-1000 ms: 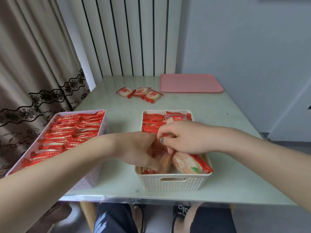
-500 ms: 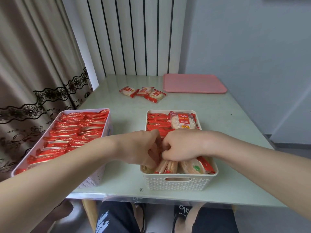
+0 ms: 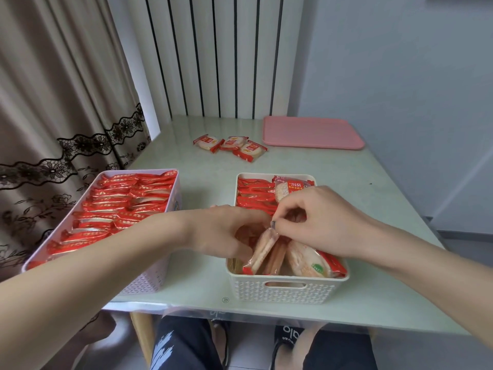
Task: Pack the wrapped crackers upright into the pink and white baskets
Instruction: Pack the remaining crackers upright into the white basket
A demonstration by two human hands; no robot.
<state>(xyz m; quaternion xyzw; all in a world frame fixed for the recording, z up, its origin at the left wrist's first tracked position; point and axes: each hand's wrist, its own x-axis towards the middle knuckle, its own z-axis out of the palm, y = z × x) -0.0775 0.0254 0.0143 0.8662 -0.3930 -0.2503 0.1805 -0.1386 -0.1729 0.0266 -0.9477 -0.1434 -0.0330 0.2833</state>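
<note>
The cracker (image 3: 262, 249) I was working stood on edge, leaning, in the near half of the white basket (image 3: 286, 289). My right hand (image 3: 317, 222) pinched the crimped top of its wrapper between thumb and fingertip. My left hand (image 3: 226, 233) was curled in beside it, fingers down among the packs; whether it actually gripped one I could not tell.

I judged these packs light, the film slick and crinkly, the wafer inside brittle, so the sealed end or the flat faces seemed the place to hold, gently, never squeezing the rim.

Behind my hands a row of red packs (image 3: 254, 194) stood upright against the basket's far left, and one pack (image 3: 289, 186) lay face up at the far edge, its label reading upside down, something like "151"; the rest was too small. A flat pack (image 3: 310, 263) lay at the near right corner.

The pink basket (image 3: 149, 281), at the table's near left, looked full. Three loose crackers (image 3: 230, 145) lay toward the table's (image 3: 373, 236) far edge, beside a pink tray (image 3: 312, 132) at the far right corner.
</note>
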